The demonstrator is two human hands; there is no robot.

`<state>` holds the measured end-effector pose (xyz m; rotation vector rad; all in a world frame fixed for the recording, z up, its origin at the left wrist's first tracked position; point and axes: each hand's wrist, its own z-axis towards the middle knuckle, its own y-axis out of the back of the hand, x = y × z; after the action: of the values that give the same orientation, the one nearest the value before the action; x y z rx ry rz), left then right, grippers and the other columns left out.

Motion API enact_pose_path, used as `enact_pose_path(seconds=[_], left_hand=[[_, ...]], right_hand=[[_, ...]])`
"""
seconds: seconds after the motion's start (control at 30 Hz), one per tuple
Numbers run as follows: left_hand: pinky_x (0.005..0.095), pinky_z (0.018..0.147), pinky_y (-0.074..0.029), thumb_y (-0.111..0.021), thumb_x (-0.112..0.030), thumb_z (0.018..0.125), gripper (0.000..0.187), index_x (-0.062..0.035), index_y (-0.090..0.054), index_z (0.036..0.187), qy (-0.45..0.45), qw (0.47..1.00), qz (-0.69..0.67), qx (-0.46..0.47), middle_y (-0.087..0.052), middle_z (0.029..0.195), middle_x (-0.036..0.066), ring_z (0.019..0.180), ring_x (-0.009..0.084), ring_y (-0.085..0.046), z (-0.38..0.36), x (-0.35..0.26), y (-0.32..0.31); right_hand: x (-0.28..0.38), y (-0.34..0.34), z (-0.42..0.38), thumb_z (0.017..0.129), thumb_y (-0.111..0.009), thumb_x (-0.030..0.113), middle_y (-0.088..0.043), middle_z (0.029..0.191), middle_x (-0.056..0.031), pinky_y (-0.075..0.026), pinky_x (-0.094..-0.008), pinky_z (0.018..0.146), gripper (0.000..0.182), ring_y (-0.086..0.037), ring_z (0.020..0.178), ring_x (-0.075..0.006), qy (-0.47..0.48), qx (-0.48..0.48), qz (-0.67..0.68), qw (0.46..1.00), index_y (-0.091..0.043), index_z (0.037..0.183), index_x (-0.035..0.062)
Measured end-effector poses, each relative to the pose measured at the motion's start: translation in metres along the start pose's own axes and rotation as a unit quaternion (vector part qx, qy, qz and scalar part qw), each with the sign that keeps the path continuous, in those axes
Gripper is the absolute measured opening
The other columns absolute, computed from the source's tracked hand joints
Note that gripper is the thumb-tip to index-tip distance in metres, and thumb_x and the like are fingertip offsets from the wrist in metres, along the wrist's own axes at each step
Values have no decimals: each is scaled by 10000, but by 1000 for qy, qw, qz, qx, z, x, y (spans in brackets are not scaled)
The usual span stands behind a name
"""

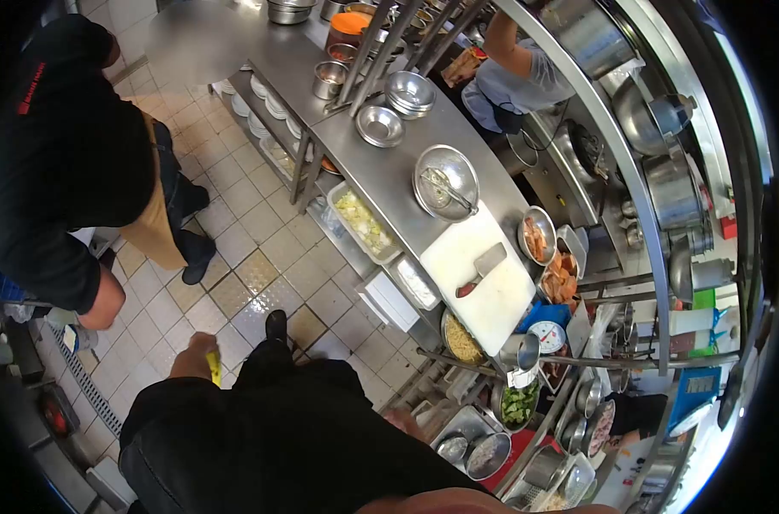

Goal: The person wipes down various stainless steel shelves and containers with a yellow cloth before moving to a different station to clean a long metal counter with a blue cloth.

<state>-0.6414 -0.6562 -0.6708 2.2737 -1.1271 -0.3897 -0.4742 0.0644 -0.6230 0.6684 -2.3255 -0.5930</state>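
Note:
My left hand (203,343) hangs over the tiled floor, closed around a yellow object (215,367). My arm and body hide most of that object, so its kind does not show. Low at my other side, my right hand (402,421) shows only in part past my black clothing, near the containers under the steel table; its fingers cannot be made out. On the table (347,163) lies a white cutting board (479,283) with a cleaver (485,264) on it. A steel bowl (445,182) with a whisk (451,190) stands at the board's far end.
A co-worker in black (72,146) stands at left; another person (514,86) works beyond the table. Lettuce-like greens (518,403), a tub of chopped pale vegetables (361,223), a dial scale (546,337) and steel bowls (379,126) stand around. Shelf rails (612,120) overhang the right.

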Motion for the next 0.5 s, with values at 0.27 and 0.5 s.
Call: enact_pose_path(seconds=[0.27, 0.5], left_hand=[[458, 889, -508, -465, -493, 967, 548, -13, -715, 1058, -218, 934, -260, -112, -693, 1073, 272, 990, 383, -685, -49, -238, 171], [398, 590, -557, -545, -443, 995, 485, 17, -694, 948, -176, 775, -605, 55, -718, 827, 113, 636, 265, -691, -115, -346, 235]], right_hand=[[92, 66, 51, 927, -574, 284, -668, 863, -99, -476, -372, 659, 241, -625, 755, -228, 15, 66, 86, 994, -663, 929, 59], [169, 153, 127, 928, -588, 266, -672, 886, -65, -449, -302, 593, 214, -606, 716, -164, 128, 102, 126, 978, -666, 975, 72]])
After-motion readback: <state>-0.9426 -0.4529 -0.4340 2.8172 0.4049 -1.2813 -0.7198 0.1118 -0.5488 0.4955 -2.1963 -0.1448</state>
